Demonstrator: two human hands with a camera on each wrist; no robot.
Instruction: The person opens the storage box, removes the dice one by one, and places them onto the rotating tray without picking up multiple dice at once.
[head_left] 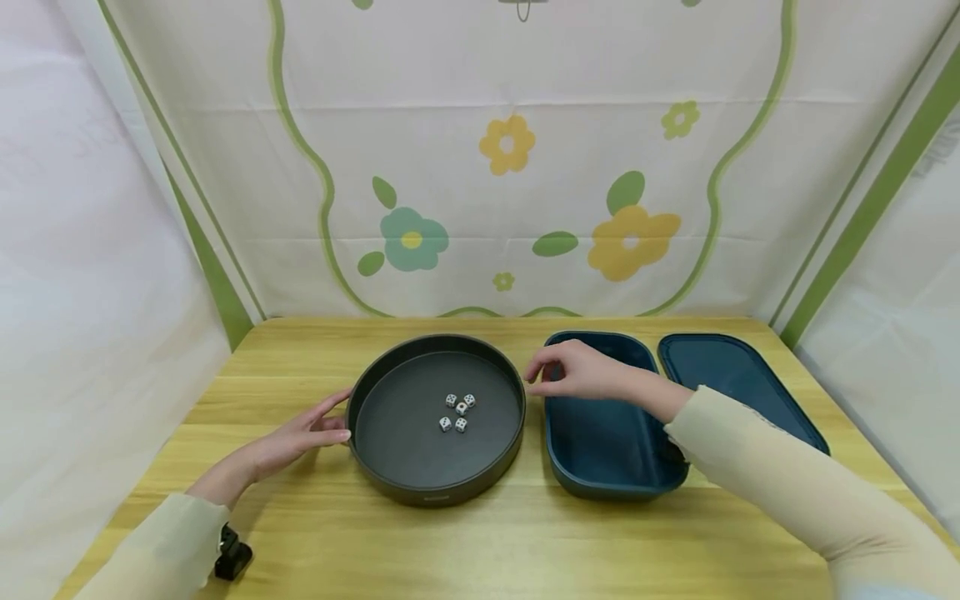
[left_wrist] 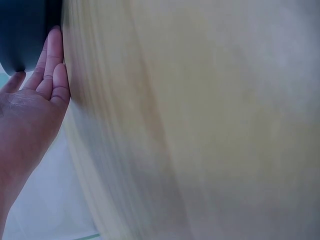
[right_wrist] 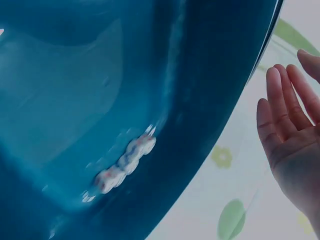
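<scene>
Cream long sleeves [head_left: 787, 475], black wrist device [head_left: 232, 554], 2 bare hands [head_left: 581, 372]

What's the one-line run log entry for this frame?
left hand: open, touching round tray rim | right hand: open, empty, over blue box near tray | five dice in tray | lid beside box

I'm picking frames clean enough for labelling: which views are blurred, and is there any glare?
Head view: sharp, evenly lit, no glare, dice legible in the round tray. Left wrist view: tabletop smeared, left hand fairly crisp. Right wrist view: blue box and dice streaked, right hand soft.
</scene>
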